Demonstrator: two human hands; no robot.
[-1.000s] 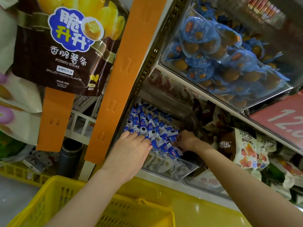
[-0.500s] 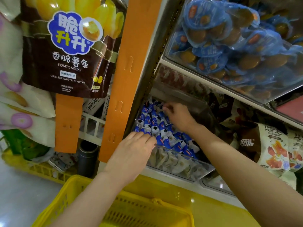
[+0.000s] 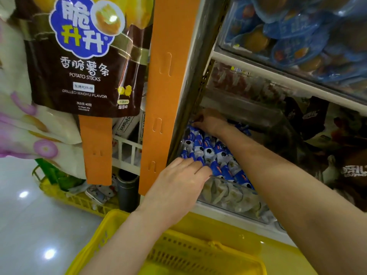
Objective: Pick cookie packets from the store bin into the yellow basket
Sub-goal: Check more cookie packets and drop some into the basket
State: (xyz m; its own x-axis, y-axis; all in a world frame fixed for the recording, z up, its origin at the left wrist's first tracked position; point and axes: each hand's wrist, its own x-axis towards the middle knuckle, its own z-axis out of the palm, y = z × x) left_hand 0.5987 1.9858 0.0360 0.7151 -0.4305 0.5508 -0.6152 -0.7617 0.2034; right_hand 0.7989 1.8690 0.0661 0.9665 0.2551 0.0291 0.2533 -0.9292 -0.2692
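right hand (image 3: 209, 122): deep at the back left corner of the bin (image 3: 234, 197), fingers curled down onto the packets (image 3: 208, 150); the dim light hides whether they pinch one.
left hand (image 3: 178, 181): fingers straight and close together, lying flat on the packets at the bin's front left corner.
packets: blue and white, in tight rows, filling the bin between the two hands.
bin: clear, on the lower shelf, just right of the orange strip (image 3: 170, 76).
basket (image 3: 198, 253): yellow, below the bin's front edge, under both forearms.
potato sticks bag (image 3: 85, 56): hangs left of the strip.
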